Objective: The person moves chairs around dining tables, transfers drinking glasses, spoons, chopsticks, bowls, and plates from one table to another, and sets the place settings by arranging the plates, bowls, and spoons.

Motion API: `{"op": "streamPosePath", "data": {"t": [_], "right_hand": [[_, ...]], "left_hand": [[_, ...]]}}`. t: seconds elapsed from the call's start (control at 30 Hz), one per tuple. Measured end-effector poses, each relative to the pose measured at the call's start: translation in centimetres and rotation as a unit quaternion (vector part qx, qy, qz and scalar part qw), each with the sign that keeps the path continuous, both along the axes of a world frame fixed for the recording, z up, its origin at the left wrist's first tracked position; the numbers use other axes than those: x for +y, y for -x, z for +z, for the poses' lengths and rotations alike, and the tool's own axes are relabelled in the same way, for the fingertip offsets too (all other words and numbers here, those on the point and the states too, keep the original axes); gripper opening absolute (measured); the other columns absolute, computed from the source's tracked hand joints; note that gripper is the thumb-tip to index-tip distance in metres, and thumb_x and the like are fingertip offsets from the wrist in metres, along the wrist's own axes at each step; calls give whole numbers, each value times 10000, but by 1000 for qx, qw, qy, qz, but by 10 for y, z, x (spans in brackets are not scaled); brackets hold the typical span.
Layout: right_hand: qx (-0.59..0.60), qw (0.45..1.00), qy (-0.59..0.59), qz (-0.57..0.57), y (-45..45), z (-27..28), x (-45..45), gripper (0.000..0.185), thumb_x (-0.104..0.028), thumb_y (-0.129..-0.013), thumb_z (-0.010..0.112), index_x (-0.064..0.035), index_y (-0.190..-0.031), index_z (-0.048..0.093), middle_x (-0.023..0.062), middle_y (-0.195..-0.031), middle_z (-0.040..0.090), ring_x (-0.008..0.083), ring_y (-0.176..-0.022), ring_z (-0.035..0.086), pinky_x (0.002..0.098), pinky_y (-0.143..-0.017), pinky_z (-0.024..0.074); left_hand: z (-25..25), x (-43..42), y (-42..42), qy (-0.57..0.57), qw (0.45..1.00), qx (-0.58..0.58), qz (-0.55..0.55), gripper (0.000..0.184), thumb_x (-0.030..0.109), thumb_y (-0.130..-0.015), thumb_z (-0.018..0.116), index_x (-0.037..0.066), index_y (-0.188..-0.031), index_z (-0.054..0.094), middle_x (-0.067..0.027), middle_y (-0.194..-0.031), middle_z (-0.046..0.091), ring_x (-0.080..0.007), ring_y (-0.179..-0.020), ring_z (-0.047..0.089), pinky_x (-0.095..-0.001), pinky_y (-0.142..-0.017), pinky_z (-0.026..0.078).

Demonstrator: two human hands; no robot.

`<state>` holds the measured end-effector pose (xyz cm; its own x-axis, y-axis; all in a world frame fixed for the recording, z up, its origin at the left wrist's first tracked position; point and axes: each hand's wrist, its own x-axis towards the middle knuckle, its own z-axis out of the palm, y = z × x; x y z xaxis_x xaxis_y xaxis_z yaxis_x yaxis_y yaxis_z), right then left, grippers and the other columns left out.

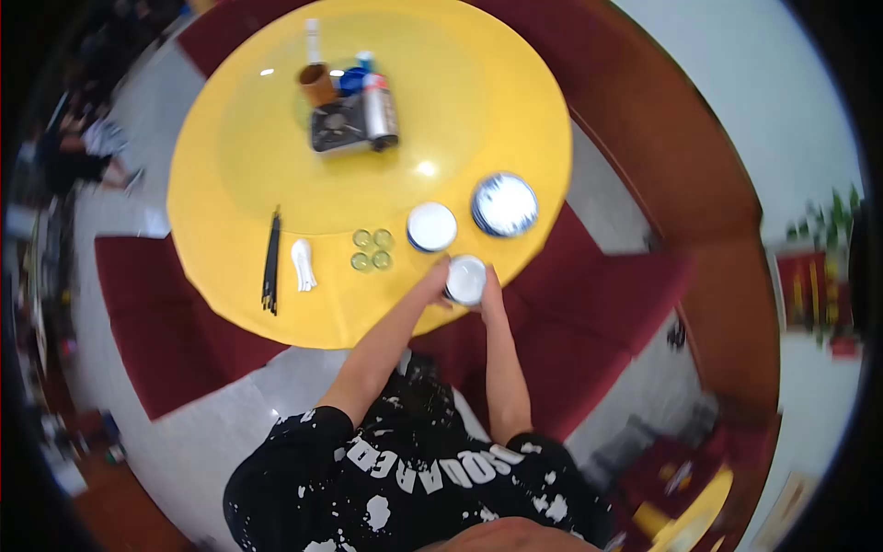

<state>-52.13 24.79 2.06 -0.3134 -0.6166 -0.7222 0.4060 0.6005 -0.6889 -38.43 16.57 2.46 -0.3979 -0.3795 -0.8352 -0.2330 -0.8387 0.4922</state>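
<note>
So, reading the yellow round table (204, 212) as a clock, I'd say the layout's mostly done: black chopsticks (272, 260) near 7:30, white spoons (302, 259) at 7, four small glasses (361, 239) at 6, stacked white dishes (431, 224) around 4:30, stacked plates (505, 203) nearer 4. What's left seems to be the white bowl (467, 278) around 5, by the edge; left hand (437, 281) and right hand (492, 290) grasp its opposite sides. Can't tell if it's touching the table.
</note>
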Motion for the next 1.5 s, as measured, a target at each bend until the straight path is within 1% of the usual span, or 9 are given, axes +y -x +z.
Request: {"op": "streamPosePath", "data": {"t": [0.2, 0.33, 0.5, 0.6, 0.7, 0.77, 0.93, 1.2, 1.5], "right_hand": [[-40, 995, 47, -75, -23, 6, -12, 528, -433, -1010, 396, -4, -1257, 580, 142, -1176, 641, 264, -1028, 659, 393, -826, 542], [-13, 999, 37, -27, -51, -12, 10, 487, -383, -997, 419, 13, -1216, 599, 159, -1185, 632, 267, -1011, 657, 389, -841, 529], [54, 988, 65, 130, -130, 0, 55, 465, -335, -979, 437, 55, -1148, 626, 171, -1119, 656, 264, -1026, 640, 385, -868, 498], [70, 964, 79, 246, -181, 8, 77, 471, -330, -968, 447, 62, -1170, 613, 165, -1140, 651, 254, -1052, 624, 372, -892, 483], [90, 927, 105, 348, -236, 28, 113, 479, -314, -967, 430, 94, -1108, 637, 208, -1107, 673, 288, -1052, 634, 385, -890, 486], [180, 867, 127, 447, -272, 16, 146, 481, -317, -958, 436, 90, -1106, 645, 202, -1081, 681, 284, -1027, 646, 392, -878, 495], [69, 815, 135, 560, -372, 36, 243, 404, -278, -939, 486, 71, -1054, 655, 160, -1019, 679, 244, -925, 653, 372, -810, 500], [34, 552, 138, 822, -514, 14, 410, 447, -318, -934, 503, 77, -1091, 638, 180, -1030, 672, 253, -930, 640, 376, -840, 485], [-2, 310, 103, 945, -662, -16, 619, 495, -354, -942, 480, 84, -1110, 640, 199, -1036, 679, 268, -952, 640, 382, -856, 482]], "left_hand": [[-2, 8, -9, 17, 999, -29, 3, 661, 584, -985, 199, 147, -1418, 443, -163, -1311, 567, -407, -1130, 573, -633, -865, 484], [13, 37, -50, 17, 999, -39, 30, 652, 549, -998, 176, 123, -1388, 477, -168, -1250, 616, -391, -1067, 625, -617, -829, 512], [23, 121, -137, -15, 986, 6, 168, 630, 529, -988, 183, 155, -1372, 512, -132, -1239, 639, -351, -1065, 634, -588, -841, 496], [78, 169, -191, -41, 966, -8, 255, 598, 507, -976, 197, 196, -1358, 536, -109, -1254, 635, -331, -1109, 605, -570, -875, 468], [77, 237, -239, -43, 930, -14, 366, 558, 494, -972, 221, 236, -1310, 582, -82, -1239, 643, -313, -1118, 599, -557, -873, 469], [28, 292, -273, -26, 910, 27, 413, 559, 488, -978, 218, 217, -1297, 588, -87, -1239, 640, -310, -1104, 613, -557, -841, 497], [49, 432, -336, 4, 799, 37, 600, 529, 500, -969, 294, 198, -1264, 612, -109, -1209, 648, -339, -1083, 620, -561, -829, 512], [36, 650, -378, 11, 550, 30, 834, 545, 485, -965, 241, 194, -1248, 603, -71, -1133, 667, -267, -1006, 649, -498, -718, 543], [45, 836, -449, -46, 256, 43, 965, 499, 489, -972, 290, 192, -1213, 611, -72, -1110, 666, -258, -993, 661, -482, -696, 576]]}}
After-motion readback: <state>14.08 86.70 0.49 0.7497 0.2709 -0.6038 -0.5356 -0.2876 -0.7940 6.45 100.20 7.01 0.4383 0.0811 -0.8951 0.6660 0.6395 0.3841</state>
